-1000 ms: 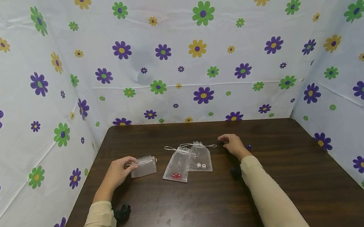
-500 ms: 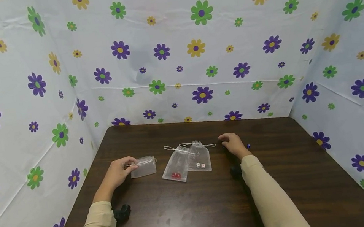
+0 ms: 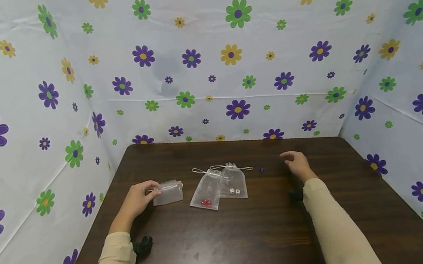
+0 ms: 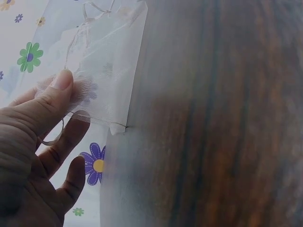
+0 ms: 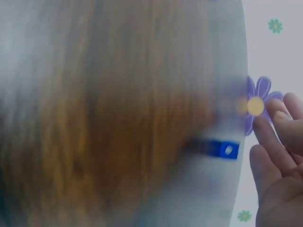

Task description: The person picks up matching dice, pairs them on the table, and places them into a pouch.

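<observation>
Between thumb and fingers, my left hand (image 3: 139, 199) pinches a sheer white drawstring bag (image 4: 106, 66), whose cords hang loose at its edge. My right hand (image 3: 298, 165) is over the right part of the table, fingers slightly bent, with nothing seen in its grasp. One dark blue die (image 3: 262, 169) lies on the table to its left. In the right wrist view a blue die (image 5: 229, 149) sits near the fingertips; I cannot tell whether it is the same one.
Two sheer drawstring bags lie mid-table: one bag (image 3: 206, 188) contains red dice (image 3: 206, 202), the other bag (image 3: 235, 178) white dice (image 3: 234, 191). They overlap slightly. A flowered cloth (image 3: 202, 62) surrounds the dark wooden table (image 3: 218, 247).
My right hand has moved to the right, leaving one blue die uncovered on the table; the other blue die's former spot is now behind the hand. My left hand has stayed put.
</observation>
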Demonstrator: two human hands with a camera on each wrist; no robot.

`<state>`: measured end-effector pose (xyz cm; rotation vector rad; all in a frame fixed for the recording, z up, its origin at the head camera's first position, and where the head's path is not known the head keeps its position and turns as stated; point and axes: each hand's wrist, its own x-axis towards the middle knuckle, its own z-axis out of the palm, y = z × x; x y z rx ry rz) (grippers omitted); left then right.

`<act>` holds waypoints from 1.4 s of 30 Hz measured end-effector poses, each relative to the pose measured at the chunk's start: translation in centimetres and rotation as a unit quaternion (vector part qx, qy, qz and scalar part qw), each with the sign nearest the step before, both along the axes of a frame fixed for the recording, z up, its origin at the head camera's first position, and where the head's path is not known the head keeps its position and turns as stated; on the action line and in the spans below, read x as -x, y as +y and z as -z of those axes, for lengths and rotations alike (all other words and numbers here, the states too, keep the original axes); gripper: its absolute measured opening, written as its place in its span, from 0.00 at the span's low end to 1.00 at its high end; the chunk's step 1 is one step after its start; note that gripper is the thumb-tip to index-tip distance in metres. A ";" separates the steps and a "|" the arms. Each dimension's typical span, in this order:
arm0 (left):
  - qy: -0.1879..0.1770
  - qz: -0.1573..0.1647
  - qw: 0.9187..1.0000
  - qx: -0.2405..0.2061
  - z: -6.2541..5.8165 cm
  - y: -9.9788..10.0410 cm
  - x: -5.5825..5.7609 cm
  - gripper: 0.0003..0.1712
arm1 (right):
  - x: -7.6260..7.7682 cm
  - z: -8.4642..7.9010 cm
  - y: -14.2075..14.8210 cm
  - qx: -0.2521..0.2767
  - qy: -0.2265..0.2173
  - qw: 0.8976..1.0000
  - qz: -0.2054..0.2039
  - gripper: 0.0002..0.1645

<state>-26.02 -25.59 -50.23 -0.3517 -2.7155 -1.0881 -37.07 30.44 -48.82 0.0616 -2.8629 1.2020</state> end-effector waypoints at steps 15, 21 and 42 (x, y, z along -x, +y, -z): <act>0.002 0.005 1.000 0.001 -0.2 0.0 -0.2 0.05 | -0.5 1.2 1.0 -0.009 -0.060 0.998 -0.036 0.28; 0.003 0.005 1.000 0.006 -0.2 0.0 -0.2 0.05 | -0.4 1.6 0.7 -0.007 -0.038 0.998 -0.048 0.28; 0.004 0.005 1.000 0.006 -0.1 0.3 0.0 0.04 | 0.5 1.2 -5.3 0.045 -0.042 0.986 -0.157 0.29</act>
